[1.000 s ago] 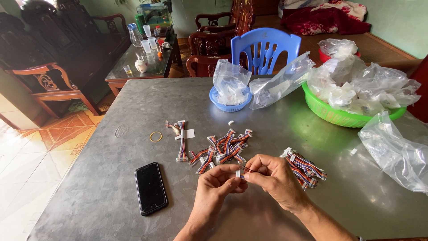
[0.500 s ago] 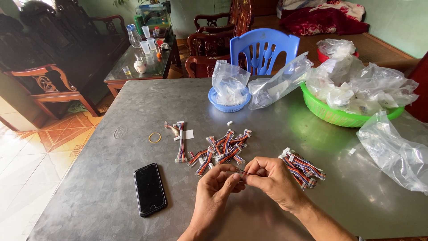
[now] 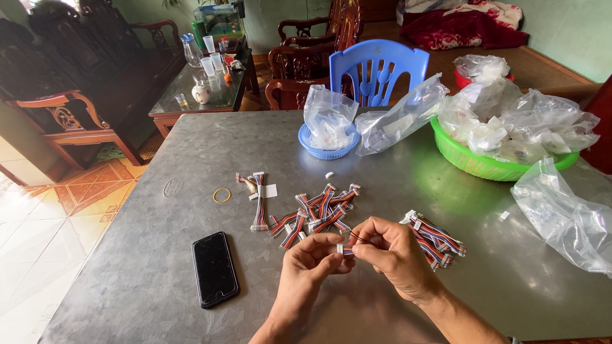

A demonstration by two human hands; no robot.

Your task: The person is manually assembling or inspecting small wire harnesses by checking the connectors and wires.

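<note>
- Left hand (image 3: 305, 266): fingers pinched shut on one end of a small ribbon-cable piece (image 3: 345, 250), at its white connector. Held just above the bench, near the middle of the near edge.
- Right hand (image 3: 392, 250): fingertips closed on the other end of the same piece, thumb and forefinger meeting the left's. Both hands touch at the part.
- Risk, my judgement: the part is tiny and mostly hidden by fingers; a slip would drop it into the loose cable pile (image 3: 317, 214) just beyond, where it looks like all the others. Too hard a pull could strain the thin wires at the connector.
- Bundled cable set (image 3: 437, 237) lies just beside the right hand, toward the right edge; a knuckle sweep could scatter it.
- Black phone (image 3: 215, 268) lies flat toward the left of the near edge, apart from the hands.
- Rubber band (image 3: 222, 195) and a single cable (image 3: 259, 202) sit beyond the phone.
- Far side: blue basket (image 3: 328, 148) with a bag in it, green basin (image 3: 482, 162) heaped with plastic bags; clear bag (image 3: 564, 213) at the right edge. None blocks the hands.
</note>
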